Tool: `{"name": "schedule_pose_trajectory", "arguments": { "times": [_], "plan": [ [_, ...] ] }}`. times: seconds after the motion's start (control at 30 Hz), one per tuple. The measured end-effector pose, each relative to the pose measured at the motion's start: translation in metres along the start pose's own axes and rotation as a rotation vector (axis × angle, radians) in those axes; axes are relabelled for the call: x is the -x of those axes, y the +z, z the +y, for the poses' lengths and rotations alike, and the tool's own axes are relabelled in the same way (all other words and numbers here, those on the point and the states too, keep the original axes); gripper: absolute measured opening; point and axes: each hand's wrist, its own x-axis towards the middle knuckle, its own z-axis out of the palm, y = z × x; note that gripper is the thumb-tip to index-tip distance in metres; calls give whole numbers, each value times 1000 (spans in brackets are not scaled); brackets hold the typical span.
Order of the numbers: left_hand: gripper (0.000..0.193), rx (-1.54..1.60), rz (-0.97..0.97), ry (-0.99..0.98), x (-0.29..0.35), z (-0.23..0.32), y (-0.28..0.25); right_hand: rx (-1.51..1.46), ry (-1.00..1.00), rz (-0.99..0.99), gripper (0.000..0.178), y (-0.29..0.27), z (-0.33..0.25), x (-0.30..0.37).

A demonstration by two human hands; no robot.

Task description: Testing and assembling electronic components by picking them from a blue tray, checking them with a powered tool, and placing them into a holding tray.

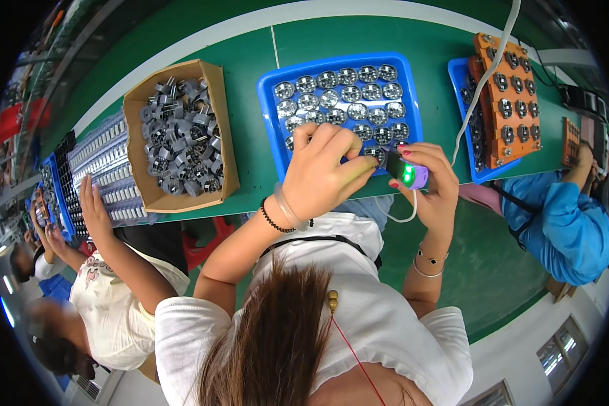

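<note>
My right hand (437, 177) is wrapped round a small purple-and-black device (409, 172) with lit green lights. A white cable (413, 205) hangs from it. Close beside it, my left hand (323, 166) has its fingers curled, the tips near the device's dark end. One round silver-and-black part (375, 155) shows at those fingertips; whether they grip it is hidden. Both hands are over the near edge of a blue tray (263, 101), which holds rows of similar round parts with clear, shiny tops.
Left of the tray, a cardboard box (231, 145) is heaped with grey pronged parts. Further left lie racks of white pieces (105, 162) and another person's hands (95, 210). To the right, an orange rack of round parts (511, 101) rests over another blue tray (484, 174). A white cable (488, 71) crosses above the green table.
</note>
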Motion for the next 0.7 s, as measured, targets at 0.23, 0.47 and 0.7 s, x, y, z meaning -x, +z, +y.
{"name": "schedule_pose_trajectory", "arguments": {
  "times": [0.23, 0.47, 0.7],
  "plan": [
    [17, 8, -26, -37, 3, -2, 1, -80, 28, 68, 47, 3, 4, 8],
    [14, -47, -82, -95, 15, -6, 15, -176, 31, 252, 49, -4, 5, 8],
    [24, 5, -129, -168, 10, -13, -10, -118, -7, 85, 49, 3, 1, -1]
  ]
}}
